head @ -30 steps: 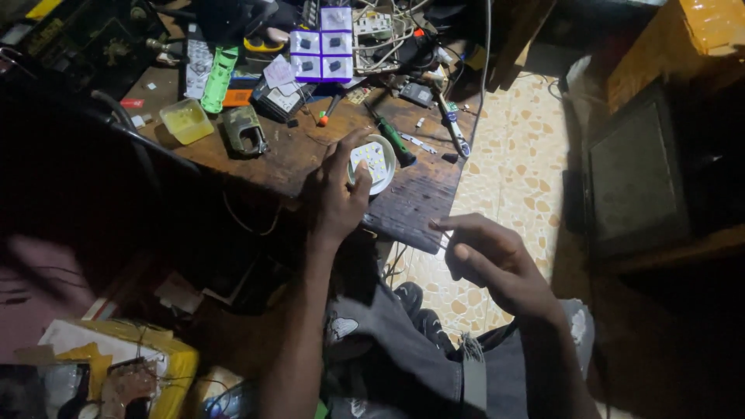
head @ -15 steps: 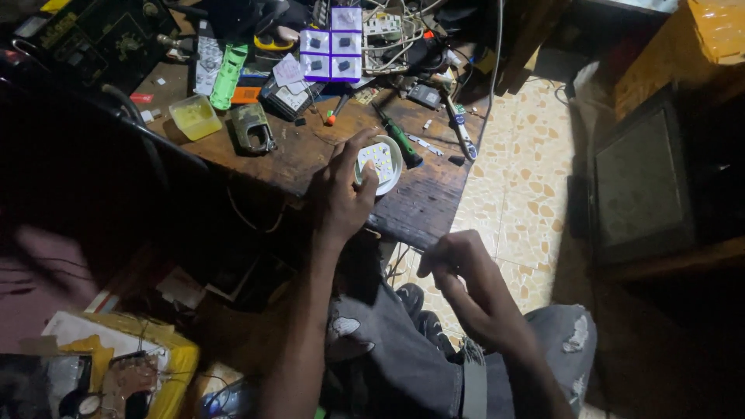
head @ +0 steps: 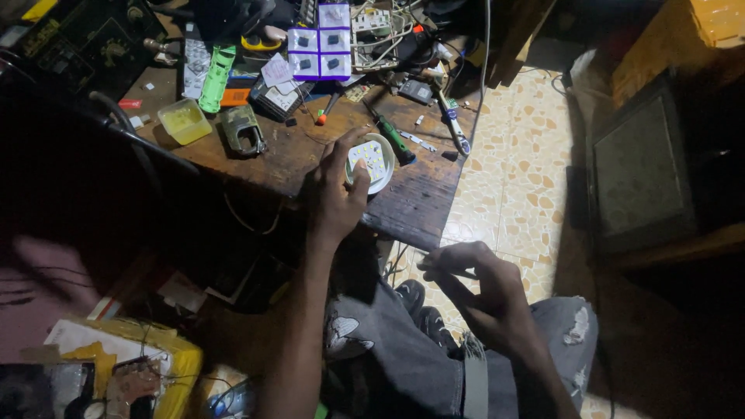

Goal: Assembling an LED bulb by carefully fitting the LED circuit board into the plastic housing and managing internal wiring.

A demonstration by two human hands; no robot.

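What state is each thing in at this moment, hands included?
Left hand: gripping the round white LED bulb module on the wooden bench.
Right hand: off the bench, fingers pinched on a thin dark object.
Green-handled screwdriver: lying flat.
Yellow tray: open, upright.

A dim room, lit mostly over the worn wooden counter (head: 423, 198), dark at its edges. Beyond the fingers the floor (head: 528, 163) is cream tile with tan mosaic flecks. A dark cabinet (head: 644, 174) stands to that side, a wooden box (head: 698, 35) above it.
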